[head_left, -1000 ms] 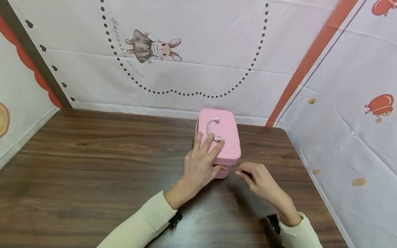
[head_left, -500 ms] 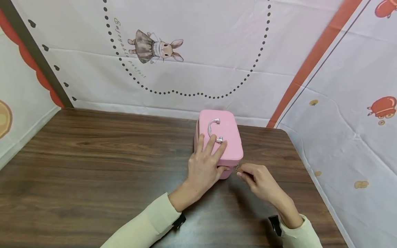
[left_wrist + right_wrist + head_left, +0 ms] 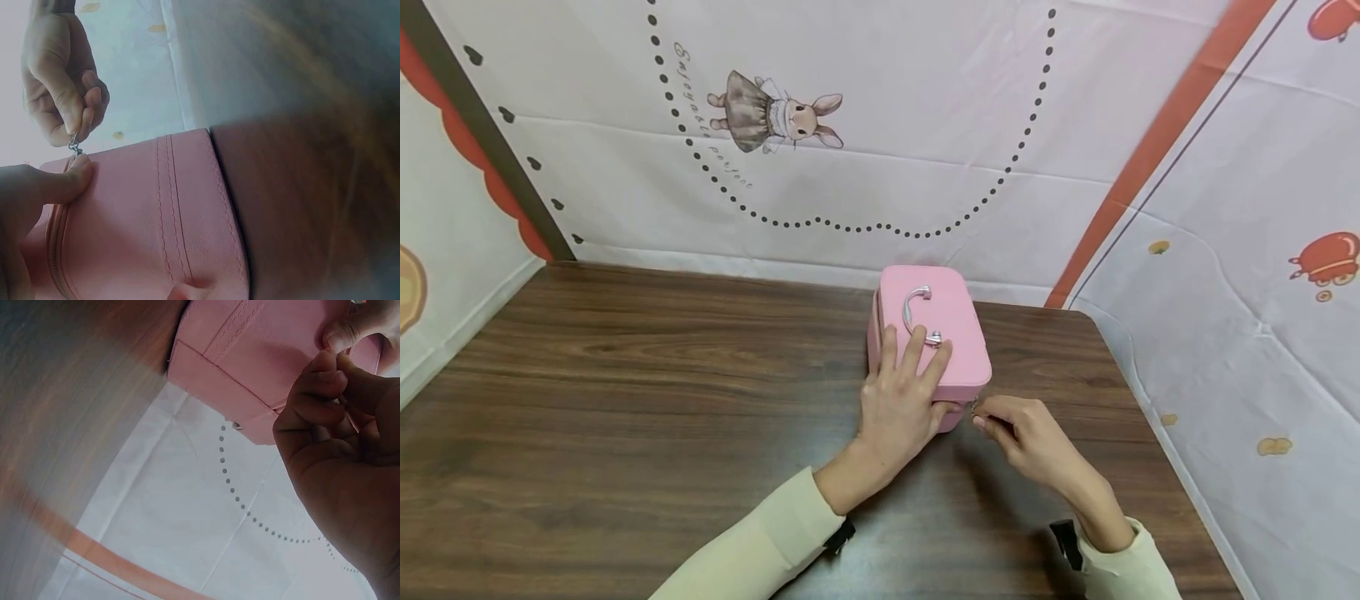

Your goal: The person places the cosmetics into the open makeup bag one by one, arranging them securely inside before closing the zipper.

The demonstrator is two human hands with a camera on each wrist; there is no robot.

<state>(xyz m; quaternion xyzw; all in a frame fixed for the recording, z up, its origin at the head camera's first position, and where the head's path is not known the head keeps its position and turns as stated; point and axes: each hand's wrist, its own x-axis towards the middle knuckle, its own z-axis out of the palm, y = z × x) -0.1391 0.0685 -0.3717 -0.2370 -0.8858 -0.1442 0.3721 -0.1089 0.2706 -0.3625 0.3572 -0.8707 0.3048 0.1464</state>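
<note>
A pink case [image 3: 955, 317] with a silver carry handle [image 3: 907, 312] stands on the table. My left hand [image 3: 895, 408] rests on its lid with fingers spread and straight. The left thumb [image 3: 72, 180] presses the near side by the zipper [image 3: 55, 250], just below the pull. At the near right corner, my right hand [image 3: 1033, 433] pinches a small metal zipper pull [image 3: 74, 142] between thumb and index finger. The right fingers hide most of that pull in the right wrist view. The lid lies down on the case.
The dark wood table [image 3: 662, 400] stretches left of the case. Behind it hangs a white printed cloth [image 3: 925, 125] with a rabbit picture [image 3: 775, 112], close to the case's far end. Another printed cloth [image 3: 1217, 350] borders the right edge.
The case's near end has shifted slightly right, and my left hand has moved slightly right with it. My right hand keeps its pinch on the zipper pull at nearly the same spot.
</note>
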